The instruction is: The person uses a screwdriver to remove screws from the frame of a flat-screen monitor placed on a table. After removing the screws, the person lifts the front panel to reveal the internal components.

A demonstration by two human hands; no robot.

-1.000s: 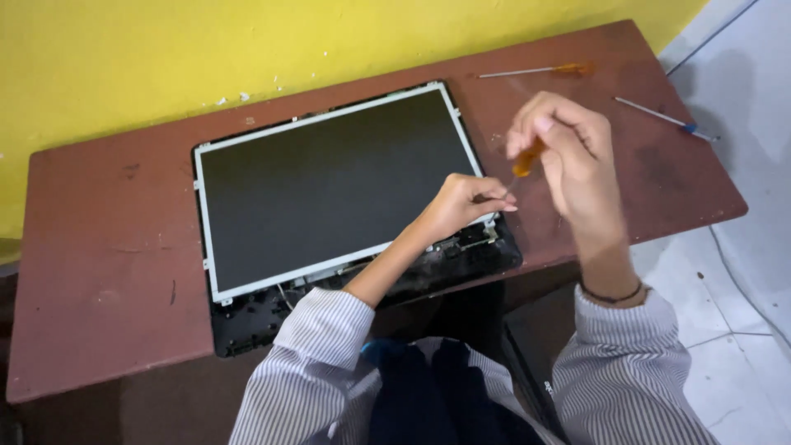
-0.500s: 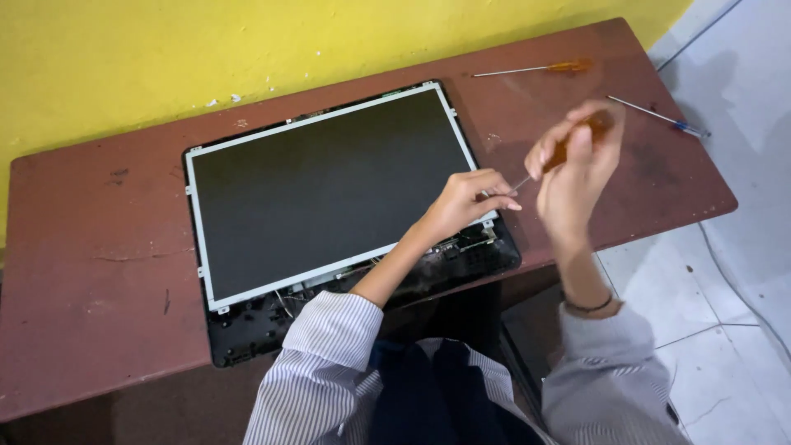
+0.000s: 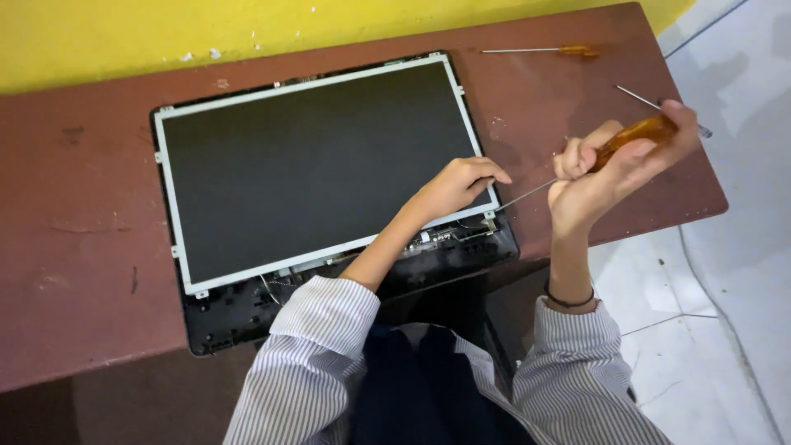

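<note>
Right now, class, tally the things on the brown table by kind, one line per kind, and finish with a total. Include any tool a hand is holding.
Screwdrivers: 3, one amber-handled in the right hand at, one amber-handled lying at the back, one with a blue handle behind the right hand
Laptop screen panels: 1, under the left hand
Total: 4

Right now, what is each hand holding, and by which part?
The right hand grips a screwdriver by its amber handle. The left hand holds nothing; it rests on the screen panel near its corner.
</note>
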